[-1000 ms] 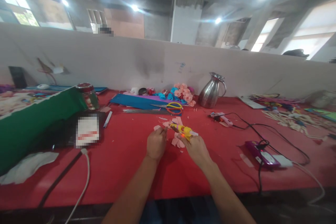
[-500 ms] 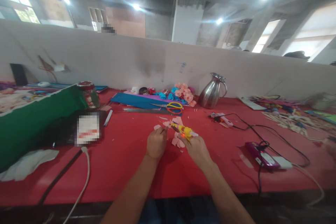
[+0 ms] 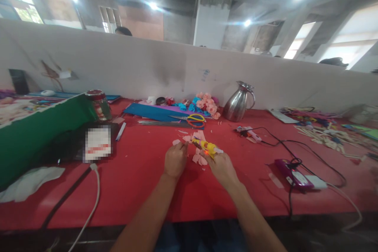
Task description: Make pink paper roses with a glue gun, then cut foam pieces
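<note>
In my right hand (image 3: 222,169) is a yellow glue gun (image 3: 208,147), its nozzle pointing left and a small orange light glowing on its side. My left hand (image 3: 175,160) is closed in a pinch close to the nozzle; what lies between its fingertips is too small to make out. Pink paper petals (image 3: 200,157) lie on the red tabletop (image 3: 141,193) under and behind the glue gun. Scissors (image 3: 195,119) with yellow and orange handles rest beyond the hands on blue paper (image 3: 156,111).
A steel jug (image 3: 238,102) stands behind on the right, beside pink paper flowers (image 3: 208,105). Black cords run to a purple power strip (image 3: 293,175) at right. On the left are a green box (image 3: 53,138), a lidded jar (image 3: 99,104) and a white cable (image 3: 96,193).
Both hands and the glue gun hold nearly the same place. The view has shifted very slightly.
</note>
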### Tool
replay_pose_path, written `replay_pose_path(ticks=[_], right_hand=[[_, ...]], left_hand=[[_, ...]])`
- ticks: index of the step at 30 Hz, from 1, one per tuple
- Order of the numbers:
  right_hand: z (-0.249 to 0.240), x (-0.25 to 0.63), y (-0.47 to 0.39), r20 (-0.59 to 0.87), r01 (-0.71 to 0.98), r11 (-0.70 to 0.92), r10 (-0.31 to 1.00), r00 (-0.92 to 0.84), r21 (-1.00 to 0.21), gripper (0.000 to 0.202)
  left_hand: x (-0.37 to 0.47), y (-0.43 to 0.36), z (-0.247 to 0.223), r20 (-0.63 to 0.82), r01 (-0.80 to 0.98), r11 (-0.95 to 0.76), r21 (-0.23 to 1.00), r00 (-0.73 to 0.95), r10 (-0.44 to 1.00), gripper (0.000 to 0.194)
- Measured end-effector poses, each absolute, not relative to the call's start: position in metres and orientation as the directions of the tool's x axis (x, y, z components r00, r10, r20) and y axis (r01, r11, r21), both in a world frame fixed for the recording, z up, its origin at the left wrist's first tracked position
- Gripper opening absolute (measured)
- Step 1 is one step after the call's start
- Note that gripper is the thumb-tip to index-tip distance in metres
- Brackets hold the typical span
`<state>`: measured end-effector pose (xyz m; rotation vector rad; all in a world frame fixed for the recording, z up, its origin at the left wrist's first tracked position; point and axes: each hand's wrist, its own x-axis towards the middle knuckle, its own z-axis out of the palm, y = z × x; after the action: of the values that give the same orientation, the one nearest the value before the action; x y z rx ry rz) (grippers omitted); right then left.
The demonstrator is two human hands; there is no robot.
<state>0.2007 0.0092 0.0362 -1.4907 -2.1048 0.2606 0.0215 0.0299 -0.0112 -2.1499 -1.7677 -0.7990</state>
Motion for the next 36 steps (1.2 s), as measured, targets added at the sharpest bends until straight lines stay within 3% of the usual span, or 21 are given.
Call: replay_pose_path(ticks=[18,23,25,28,32,34,36], right_hand=[[0.045,0.203,0.003,0.33,0.83,0.375,0.911,-0.248,-0.413,0.036],[0.042,0.232,0.01,0.318,0.85,0.335,0.924,-0.212,-0.407,0.041],[0.036,0.25,0.016,0.316,0.89,0.265,0.937,-0.147,-0.371,0.039],[0.022,0.275,0.028,0.279,0.963,0.154,0.956,-0.089,-0.22,0.034],[0.011,0.297,0.043,0.165,0.994,0.096,0.983,-0.086,-0.054,0.035],[0.018,0.298,0.048,0.174,0.989,0.138,0.977,-0.127,-0.049,0.041],[0.036,0.289,0.051,0.282,0.962,0.248,0.937,-0.208,-0.114,0.041]], left_hand=[[0.022,0.028,-0.007,0.507,0.973,-0.204,0.109,0.122,0.853,0.034],[0.022,0.028,-0.006,0.548,0.966,-0.203,0.161,0.084,0.832,0.03],[0.021,0.028,-0.006,0.57,0.958,-0.197,0.207,0.046,0.82,0.029],[0.02,0.03,-0.008,0.608,0.936,-0.214,0.28,0.0,0.794,0.028],[0.019,0.03,-0.01,0.647,0.902,-0.334,0.273,0.085,0.758,0.029],[0.019,0.03,-0.01,0.664,0.891,-0.388,0.236,0.144,0.734,0.03],[0.02,0.029,-0.01,0.677,0.878,-0.435,0.202,0.196,0.71,0.031]])
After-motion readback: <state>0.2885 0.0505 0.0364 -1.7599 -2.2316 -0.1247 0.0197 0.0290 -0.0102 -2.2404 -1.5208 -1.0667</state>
